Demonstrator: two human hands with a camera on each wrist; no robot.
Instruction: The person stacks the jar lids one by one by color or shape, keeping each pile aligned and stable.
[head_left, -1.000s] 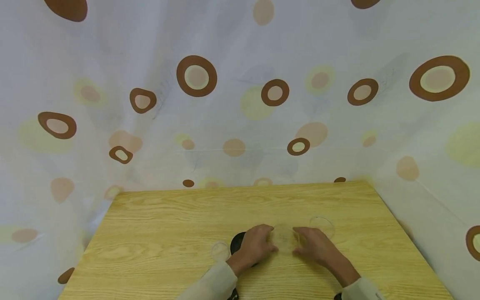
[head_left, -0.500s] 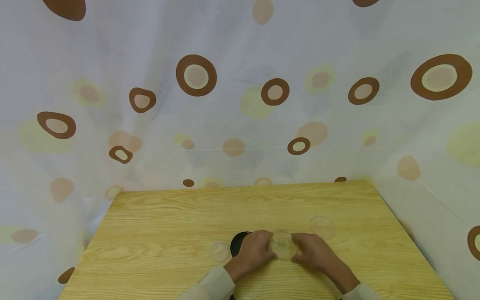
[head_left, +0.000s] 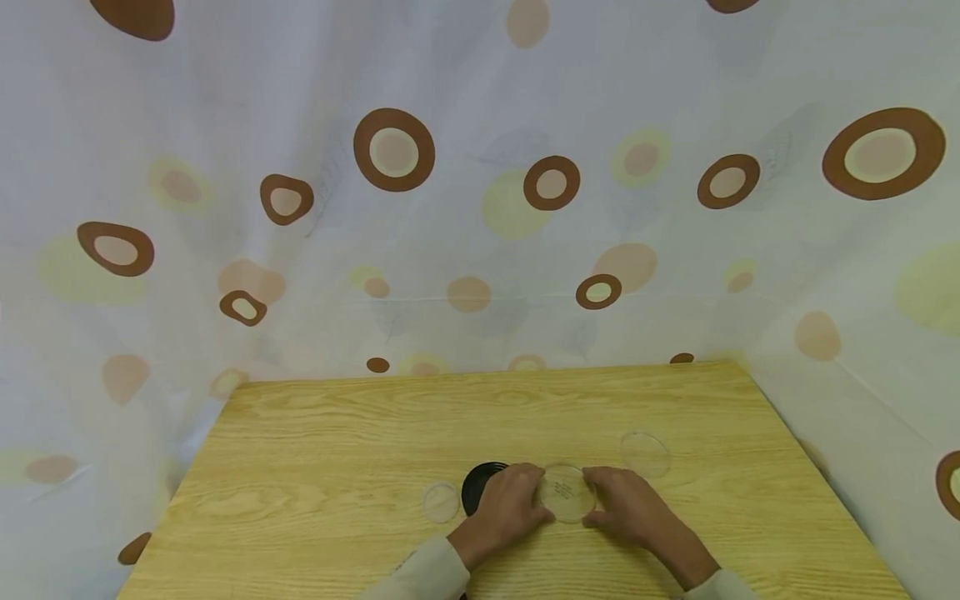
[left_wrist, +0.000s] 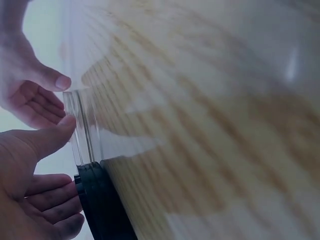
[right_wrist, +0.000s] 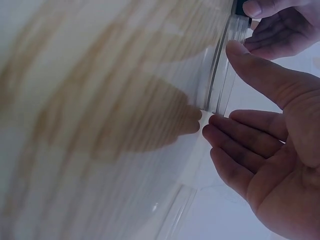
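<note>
A clear round dish (head_left: 566,493) with faint small print in its middle lies flat on the table between my hands. My left hand (head_left: 510,504) holds its left edge, and my right hand (head_left: 626,504) holds the right edge, thumbs on the near side and fingers on the far side. From the side, in the right wrist view, the dish wall (right_wrist: 222,70) shows thin stacked layers. Partly covered by the left hand is a black round piece (head_left: 480,485) with ridged rings; the left wrist view shows its dark side (left_wrist: 107,205) close beside the dish.
On the wooden table (head_left: 315,450) a small clear disc (head_left: 441,502) lies left of the black piece. A larger clear disc (head_left: 645,454) lies behind the right hand. Patterned cloth (head_left: 465,250) rises along the back and both sides.
The dish and both hands have come slightly toward me. The dish, blurred before, is now still and its print is visible. The other pieces have stayed put.
</note>
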